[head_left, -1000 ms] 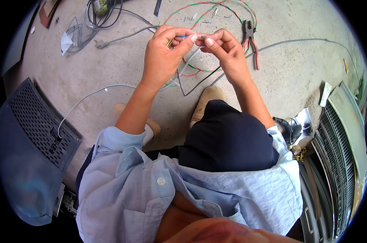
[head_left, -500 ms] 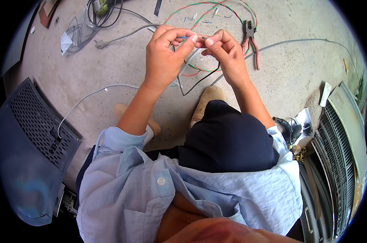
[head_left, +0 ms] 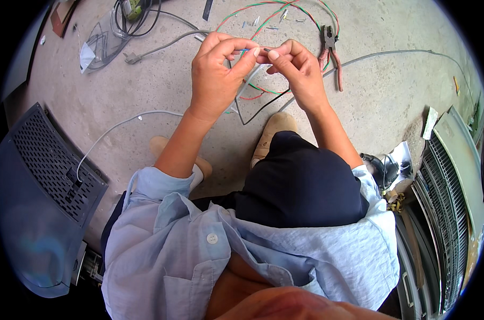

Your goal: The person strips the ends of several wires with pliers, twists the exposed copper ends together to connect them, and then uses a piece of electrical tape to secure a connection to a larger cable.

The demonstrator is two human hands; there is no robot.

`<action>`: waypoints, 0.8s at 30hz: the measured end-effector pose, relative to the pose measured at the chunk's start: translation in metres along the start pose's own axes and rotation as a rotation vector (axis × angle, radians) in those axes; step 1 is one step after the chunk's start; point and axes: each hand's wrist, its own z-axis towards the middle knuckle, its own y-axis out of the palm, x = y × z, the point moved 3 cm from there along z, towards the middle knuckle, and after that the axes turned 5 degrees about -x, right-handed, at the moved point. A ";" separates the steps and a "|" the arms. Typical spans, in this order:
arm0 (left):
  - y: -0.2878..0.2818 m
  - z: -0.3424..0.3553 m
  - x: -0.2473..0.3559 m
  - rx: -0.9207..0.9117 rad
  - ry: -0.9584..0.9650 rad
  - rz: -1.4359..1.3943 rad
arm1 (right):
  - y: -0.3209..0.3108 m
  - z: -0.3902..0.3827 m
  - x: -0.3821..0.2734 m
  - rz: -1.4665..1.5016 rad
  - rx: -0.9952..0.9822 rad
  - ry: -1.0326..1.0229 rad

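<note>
We have both hands up over the floor (head_left: pixel 386 101), with the fingertips close to each other. Our left hand (head_left: pixel 216 74) pinches a thin blue wire (head_left: pixel 244 50) between thumb and finger. Our right hand (head_left: pixel 302 68) pinches a small dark tip (head_left: pixel 267 50) the same way. So the blue wire and the dark tip are right there between our hands. A black wire (head_left: pixel 264 109) hangs in a bend below, and one side goes up to our right hand.

We think the work is partway along. Little scraps (head_left: pixel 256 21) lie on the floor, so some cutting seems done. The two ends are close, but our fingers hide the spot, and we cannot tell if they are joined. If not, the joining is left. The pliers (head_left: pixel 328 40) lie near our right hand, beside the red and green wires (head_left: pixel 242 9), and nobody holds them.
</note>
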 end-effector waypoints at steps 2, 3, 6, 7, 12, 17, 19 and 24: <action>0.000 0.000 0.000 -0.008 -0.018 -0.001 | -0.001 0.000 0.000 -0.013 -0.004 0.004; 0.001 -0.001 0.000 -0.012 -0.027 -0.002 | -0.001 0.000 0.000 -0.008 -0.005 0.004; 0.000 0.000 0.001 -0.037 -0.030 -0.003 | -0.001 0.000 0.000 -0.001 -0.013 0.006; 0.000 0.000 0.000 -0.049 -0.051 -0.025 | -0.002 0.001 0.000 -0.004 -0.018 0.007; 0.000 0.000 -0.004 -0.123 -0.095 -0.092 | -0.009 0.002 -0.002 -0.102 -0.035 0.013; -0.001 0.001 -0.010 -0.183 -0.104 -0.142 | -0.013 0.004 0.000 -0.095 -0.039 -0.034; -0.003 0.001 -0.010 -0.207 -0.072 -0.122 | -0.013 0.003 -0.002 -0.131 -0.008 -0.044; -0.005 0.002 -0.008 -0.269 -0.096 -0.113 | -0.012 0.004 -0.004 -0.136 0.002 -0.082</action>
